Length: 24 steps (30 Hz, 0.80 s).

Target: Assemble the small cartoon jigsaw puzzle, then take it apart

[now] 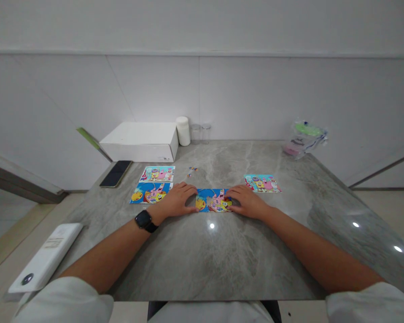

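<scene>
A small blue cartoon jigsaw puzzle (pixel 211 202) lies flat on the grey stone-look table, with gaps showing the tabletop in its middle. My left hand (pixel 181 199) grips its left edge with thumb and fingertips. At the right end, the fingers and thumb of my right hand (pixel 244 201) hold the opposite edge and cover part of the picture. A few loose puzzle pieces (pixel 192 170) lie just beyond. To the left is a matching blue picture card (pixel 150 193), partly behind my left hand, below a light-blue picture card (pixel 157 173). A similar light-blue puzzle (pixel 263 183) lies beyond my right hand.
A white box (pixel 139 139), a white bottle (pixel 183 131) and two clear glasses (pixel 201 133) stand along the wall. A phone (pixel 116 173) lies at the left. A white device (pixel 49 258) overhangs the left edge. A plastic bag (pixel 305 138) sits at the back right.
</scene>
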Each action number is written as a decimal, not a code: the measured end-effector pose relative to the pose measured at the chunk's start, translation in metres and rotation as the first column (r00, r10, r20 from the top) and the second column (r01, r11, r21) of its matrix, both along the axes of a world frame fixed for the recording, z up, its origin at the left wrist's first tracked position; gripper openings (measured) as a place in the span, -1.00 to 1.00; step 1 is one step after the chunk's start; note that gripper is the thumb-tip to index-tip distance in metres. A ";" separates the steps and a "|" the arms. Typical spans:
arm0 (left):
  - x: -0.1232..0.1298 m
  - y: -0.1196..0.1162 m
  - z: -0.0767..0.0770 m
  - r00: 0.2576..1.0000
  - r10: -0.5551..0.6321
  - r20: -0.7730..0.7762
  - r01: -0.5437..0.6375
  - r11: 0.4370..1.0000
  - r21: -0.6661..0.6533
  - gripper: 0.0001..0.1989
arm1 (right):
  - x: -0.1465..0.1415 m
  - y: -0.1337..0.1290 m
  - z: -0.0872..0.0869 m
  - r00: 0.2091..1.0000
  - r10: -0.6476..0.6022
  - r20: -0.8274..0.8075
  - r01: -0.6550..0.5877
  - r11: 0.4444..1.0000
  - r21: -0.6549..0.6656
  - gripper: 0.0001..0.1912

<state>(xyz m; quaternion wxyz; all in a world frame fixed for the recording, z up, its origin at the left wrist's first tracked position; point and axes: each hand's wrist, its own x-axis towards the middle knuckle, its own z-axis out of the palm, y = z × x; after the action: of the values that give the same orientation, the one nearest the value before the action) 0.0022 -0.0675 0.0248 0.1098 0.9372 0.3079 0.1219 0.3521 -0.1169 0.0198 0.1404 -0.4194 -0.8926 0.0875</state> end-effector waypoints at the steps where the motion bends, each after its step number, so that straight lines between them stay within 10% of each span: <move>1: 0.000 0.003 0.000 1.000 -0.001 0.000 0.001 1.000 -0.011 -0.46 | -0.002 0.004 0.003 1.000 -0.001 0.020 0.001 1.000 -0.010 -0.64; 11: -0.003 0.049 0.000 0.979 0.189 0.080 -0.177 0.974 -0.139 -0.77 | -0.013 0.048 0.006 0.985 -0.146 -0.095 0.146 0.989 -0.007 -0.77; 17: 0.004 0.078 0.005 0.840 0.543 -0.006 -0.543 0.840 -0.027 -0.70 | -0.030 0.071 -0.014 0.920 -0.277 -0.278 0.297 0.954 0.034 -0.80; 24: 0.016 0.081 -0.008 0.791 0.610 -0.045 -0.606 0.792 0.067 -0.67 | -0.029 0.064 -0.029 0.859 -0.286 -0.425 0.355 0.931 0.091 -0.76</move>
<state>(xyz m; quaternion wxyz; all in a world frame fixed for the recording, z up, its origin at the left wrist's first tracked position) 0.0180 0.0136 0.0166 0.0321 0.7944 0.5930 0.1278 0.3235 -0.0525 -0.0094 0.3688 -0.5220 -0.7656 0.0732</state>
